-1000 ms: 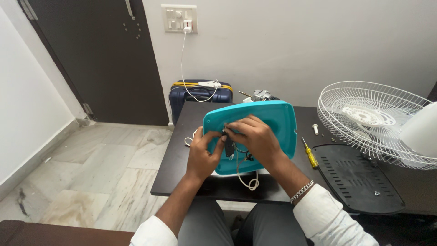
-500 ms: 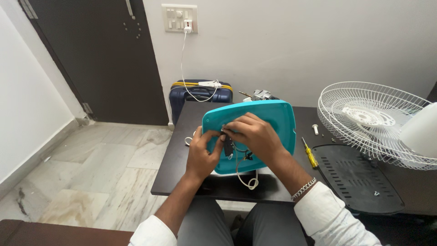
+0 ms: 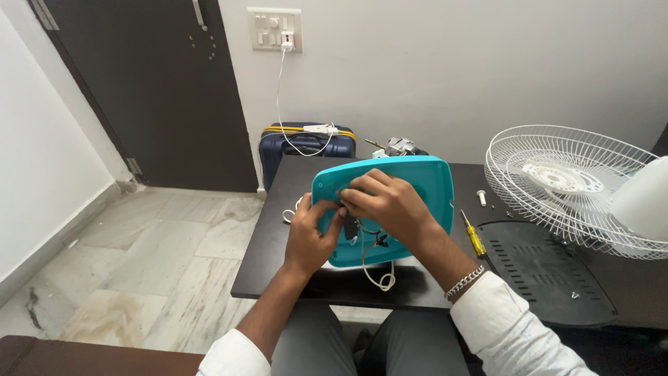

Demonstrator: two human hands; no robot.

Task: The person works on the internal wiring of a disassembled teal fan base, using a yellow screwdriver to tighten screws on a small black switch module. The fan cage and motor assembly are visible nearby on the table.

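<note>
Teal plastic panel [image 3: 417,188] sits tilted at frame centre on the dark table [image 3: 278,230], white cord [image 3: 372,268] hanging off its lower edge; left hand [image 3: 309,237] curled against the panel's left edge, fingers pinching at small black parts near the middle; right hand [image 3: 390,205] lies over the panel face, fingertips closed on the same spot. Yellow screwdriver [image 3: 474,235] just right of the panel; white fan grille [image 3: 557,184] at right of frame, black vented cover [image 3: 543,268] below it; blue suitcase [image 3: 299,150] by the wall, upper centre.
</note>
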